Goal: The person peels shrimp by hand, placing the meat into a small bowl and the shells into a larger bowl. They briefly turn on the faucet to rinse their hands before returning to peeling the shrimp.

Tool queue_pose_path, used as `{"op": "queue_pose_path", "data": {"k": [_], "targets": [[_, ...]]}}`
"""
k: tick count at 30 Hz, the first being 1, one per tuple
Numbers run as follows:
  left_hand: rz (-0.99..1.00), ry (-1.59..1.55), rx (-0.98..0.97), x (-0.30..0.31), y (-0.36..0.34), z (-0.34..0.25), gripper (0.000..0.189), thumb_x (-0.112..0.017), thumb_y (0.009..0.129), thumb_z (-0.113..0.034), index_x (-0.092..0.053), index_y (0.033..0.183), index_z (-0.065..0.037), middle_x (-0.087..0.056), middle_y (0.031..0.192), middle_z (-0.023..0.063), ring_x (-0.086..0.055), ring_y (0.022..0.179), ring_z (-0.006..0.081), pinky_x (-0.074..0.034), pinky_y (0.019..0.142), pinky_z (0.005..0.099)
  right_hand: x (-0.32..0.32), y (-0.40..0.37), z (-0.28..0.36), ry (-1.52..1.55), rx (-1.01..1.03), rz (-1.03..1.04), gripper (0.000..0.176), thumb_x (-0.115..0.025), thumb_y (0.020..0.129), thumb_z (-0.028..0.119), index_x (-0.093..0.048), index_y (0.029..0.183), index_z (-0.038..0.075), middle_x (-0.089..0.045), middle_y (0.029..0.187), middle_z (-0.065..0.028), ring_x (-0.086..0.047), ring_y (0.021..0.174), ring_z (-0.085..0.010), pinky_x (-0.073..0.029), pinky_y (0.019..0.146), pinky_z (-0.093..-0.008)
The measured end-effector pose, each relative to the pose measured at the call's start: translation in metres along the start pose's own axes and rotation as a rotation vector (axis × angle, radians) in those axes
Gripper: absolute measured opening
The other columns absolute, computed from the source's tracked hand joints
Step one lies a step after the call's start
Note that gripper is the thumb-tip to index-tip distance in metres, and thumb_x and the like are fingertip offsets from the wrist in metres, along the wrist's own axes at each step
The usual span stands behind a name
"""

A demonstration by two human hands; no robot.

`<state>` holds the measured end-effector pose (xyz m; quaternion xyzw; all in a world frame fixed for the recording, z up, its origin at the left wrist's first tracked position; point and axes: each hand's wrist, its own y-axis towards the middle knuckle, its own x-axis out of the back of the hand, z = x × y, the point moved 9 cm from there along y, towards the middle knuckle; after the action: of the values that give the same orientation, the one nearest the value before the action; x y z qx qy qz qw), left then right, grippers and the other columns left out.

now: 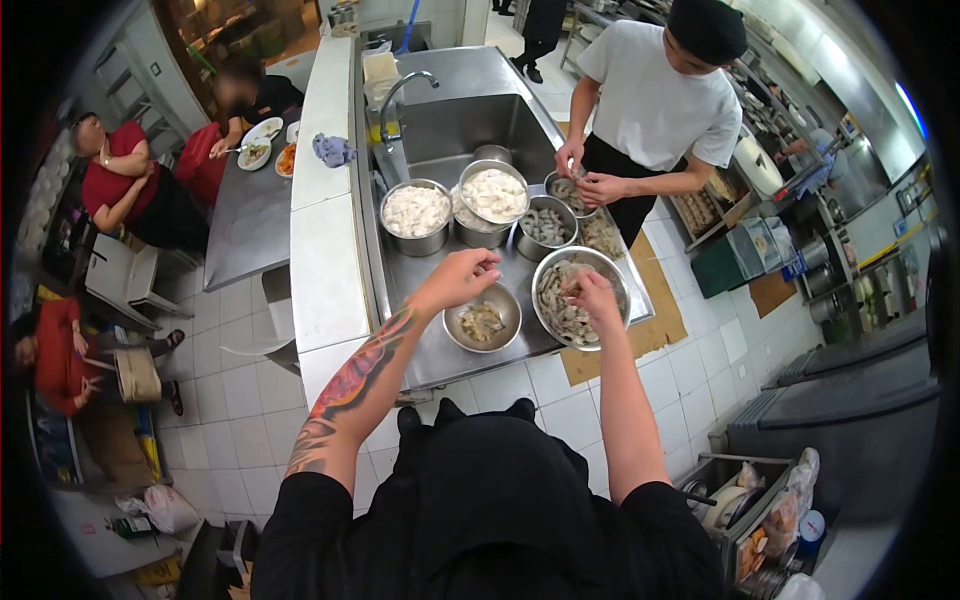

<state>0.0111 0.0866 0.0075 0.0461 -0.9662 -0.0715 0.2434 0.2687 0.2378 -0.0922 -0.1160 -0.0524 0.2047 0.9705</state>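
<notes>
My left hand (461,279) hovers above a steel bowl (511,330) with a small heap of shrimp scraps (481,322) in it. Its fingers are loosely bent and apart, and I see nothing in them. Over on the right, my right hand (594,297) reaches into a larger steel bowl (622,283) full of raw, unpeeled shrimp (560,308). Its fingertips are pinched together at a shrimp, partly hidden by the hand. Just behind sits a pot of grey shrimp (546,226).
Pots of pale peeled shrimp (416,211) stand on the steel counter (440,372) before a sink (470,125) with a curved faucet (412,84). A co-worker (655,100) handles shrimp across the counter's right side. A tiled ledge (322,230) bearing a crumpled purple cloth (333,150) borders the left.
</notes>
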Motion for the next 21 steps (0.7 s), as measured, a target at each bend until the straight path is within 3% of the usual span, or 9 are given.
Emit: {"op": "queue_pose_path", "data": {"k": [2,8,13,15,21], "targets": [[0.002,0.027,-0.025,0.000,0.001,-0.010,0.035,-0.069,0.092,-0.018,-0.066,0.123,-0.002,-0.070,0.105,0.0123,-0.068,0.092,0.0176,-0.055,0.083,0.0324,-0.044,-0.016,0.006,0.105,-0.065,0.210,0.026,-0.055,0.104,0.031,-0.065,0.111,0.008,-0.072,0.091,-0.0045,-0.065,0.071,-0.0116,-0.052,0.062,-0.0255],[-0.014,0.052,-0.075,-0.003,0.000,-0.020,0.031,-0.070,0.088,-0.009,-0.068,0.119,-0.004,-0.069,0.104,0.0120,-0.069,0.093,0.0207,-0.055,0.084,0.0337,-0.148,-0.050,0.037,0.092,0.011,0.505,0.023,-0.055,0.104,0.029,-0.065,0.108,0.008,-0.069,0.082,-0.0022,-0.065,0.068,-0.0105,-0.051,0.059,-0.0248],[-0.095,0.117,-0.085,0.009,0.000,-0.019,0.029,-0.069,0.085,-0.001,-0.072,0.113,-0.005,-0.068,0.099,0.0129,-0.068,0.088,0.0216,-0.055,0.080,0.0333,-0.166,-0.053,0.050,0.134,0.026,0.491,0.019,-0.060,0.102,0.022,-0.065,0.105,0.005,-0.070,0.082,-0.0028,-0.064,0.067,-0.0091,-0.050,0.058,-0.0239],[-0.154,0.042,-0.070,0.018,0.000,-0.018,0.025,-0.067,0.082,-0.001,-0.074,0.107,-0.004,-0.067,0.092,0.0146,-0.067,0.084,0.0272,-0.053,0.077,0.0364,-0.162,-0.053,0.054,0.115,0.049,0.459,0.017,-0.063,0.100,0.020,-0.065,0.105,0.004,-0.069,0.082,-0.0030,-0.062,0.065,-0.0088,-0.050,0.058,-0.0238],[-0.138,0.046,-0.081,0.021,0.000,-0.024,0.027,-0.067,0.083,-0.002,-0.074,0.109,-0.006,-0.068,0.094,0.0138,-0.068,0.086,0.0269,-0.054,0.079,0.0354,-0.159,-0.054,0.061,0.015,0.100,0.400,0.019,-0.065,0.098,0.022,-0.066,0.101,0.004,-0.067,0.079,-0.0010,-0.058,0.064,-0.0069,-0.047,0.058,-0.0231]]}}
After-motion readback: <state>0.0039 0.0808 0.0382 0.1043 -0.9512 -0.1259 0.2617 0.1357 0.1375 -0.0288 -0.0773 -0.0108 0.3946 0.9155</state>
